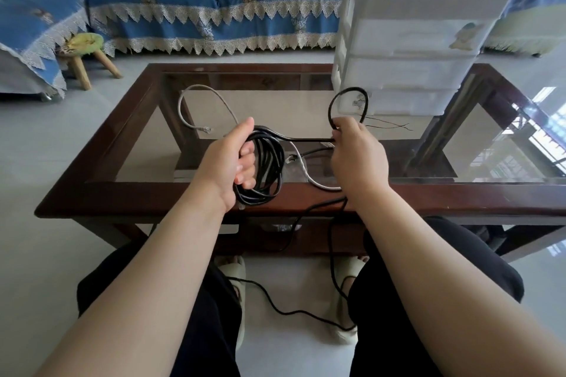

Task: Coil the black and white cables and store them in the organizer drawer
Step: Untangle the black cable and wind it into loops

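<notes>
left hand [228,162] grips black cable [269,168] coil | right hand [356,153] pinches loop | glass table [490,193]

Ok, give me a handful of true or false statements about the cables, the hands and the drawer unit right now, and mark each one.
1. The left hand grips a bundle of black cable loops. True.
2. The right hand is empty and resting on the table. False: its fingers pinch a loop of the black cable above the glass table.
3. The white cable is already coiled. False: it lies loose on the glass.
4. The white drawer organizer stands on the table's far right. True.
5. Part of the black cable trails on the floor between the feet. True.
</notes>
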The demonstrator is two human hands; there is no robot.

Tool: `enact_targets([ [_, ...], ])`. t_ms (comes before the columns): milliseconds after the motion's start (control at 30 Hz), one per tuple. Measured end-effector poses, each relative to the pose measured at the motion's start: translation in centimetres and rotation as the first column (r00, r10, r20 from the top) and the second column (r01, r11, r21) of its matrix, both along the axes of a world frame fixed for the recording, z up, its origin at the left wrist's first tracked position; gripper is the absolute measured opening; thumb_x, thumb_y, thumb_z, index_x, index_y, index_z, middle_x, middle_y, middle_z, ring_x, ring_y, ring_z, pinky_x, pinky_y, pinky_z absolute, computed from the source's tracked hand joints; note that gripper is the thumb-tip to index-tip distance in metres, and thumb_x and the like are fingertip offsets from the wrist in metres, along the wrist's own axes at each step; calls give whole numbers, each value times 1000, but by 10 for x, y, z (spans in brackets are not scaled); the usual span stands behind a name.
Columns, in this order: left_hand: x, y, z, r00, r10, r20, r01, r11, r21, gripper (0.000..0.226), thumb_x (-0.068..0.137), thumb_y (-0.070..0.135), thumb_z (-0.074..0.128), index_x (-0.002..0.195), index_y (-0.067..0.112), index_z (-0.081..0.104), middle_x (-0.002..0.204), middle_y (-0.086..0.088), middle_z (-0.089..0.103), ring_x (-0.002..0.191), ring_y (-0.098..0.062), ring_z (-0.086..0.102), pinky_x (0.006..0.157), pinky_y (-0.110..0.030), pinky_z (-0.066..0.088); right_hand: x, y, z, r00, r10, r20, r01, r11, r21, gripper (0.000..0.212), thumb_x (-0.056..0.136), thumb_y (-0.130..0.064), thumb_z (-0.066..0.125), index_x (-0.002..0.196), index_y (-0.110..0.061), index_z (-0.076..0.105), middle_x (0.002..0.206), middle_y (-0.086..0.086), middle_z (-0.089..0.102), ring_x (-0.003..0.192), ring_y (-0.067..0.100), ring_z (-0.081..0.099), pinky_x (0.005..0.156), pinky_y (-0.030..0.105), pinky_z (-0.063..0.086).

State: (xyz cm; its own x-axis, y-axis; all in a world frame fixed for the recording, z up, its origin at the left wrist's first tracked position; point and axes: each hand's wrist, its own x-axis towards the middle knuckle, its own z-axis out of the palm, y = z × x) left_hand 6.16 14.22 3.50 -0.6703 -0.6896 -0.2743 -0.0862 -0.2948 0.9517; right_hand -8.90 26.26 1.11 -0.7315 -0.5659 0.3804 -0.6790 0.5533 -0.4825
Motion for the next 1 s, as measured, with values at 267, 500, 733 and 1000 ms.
enact_targets([
  [267, 0, -30, -8, 894, 448, -10, -442, 885, 149, 53, 93, 52, 52, 55, 19, 35, 44, 5, 24, 38, -10, 21, 38, -19, 23, -34, 15, 29, 572, 414, 708, 485, 526, -699, 15, 94, -9, 47, 104, -19, 46, 70, -1, 49, 42, 6, 36, 38, 18, 29],
  [500, 15, -37, -2, 893, 358, -273, -292, 922, 256, 52, 97, 51, 44, 57, 21, 32, 38, 8, 23, 32, -7, 18, 34, -20, 20, -49, 20, 10, 927, -81, 367, 45, 993, 105, 21, 91, -23, 43, 104, -27, 59, 69, -5, 53, 61, 18, 54, 62, 30, 48],
  [733, 19, -23, 3, 929, 71, -363, -36, 994, 104, 52, 96, 52, 46, 56, 20, 32, 35, 9, 23, 29, -6, 19, 33, -21, 22, -8, 19, -10, 986, 105, 130, -167, 688, 707, 35, 93, -34, 51, 123, -18, 59, 139, 10, 40, 127, 32, 35, 103, 43, 34],
  [1000, 3, 4, 0, 973, -121, -198, 110, 992, -62, 55, 98, 47, 43, 51, 20, 36, 35, 6, 25, 28, -8, 21, 36, -21, 23, 34, -2, -5, 869, 394, 300, -478, 825, 302, 58, 96, -51, 39, 140, -14, 30, 119, 13, 63, 111, 32, 57, 93, 41, 44],
])
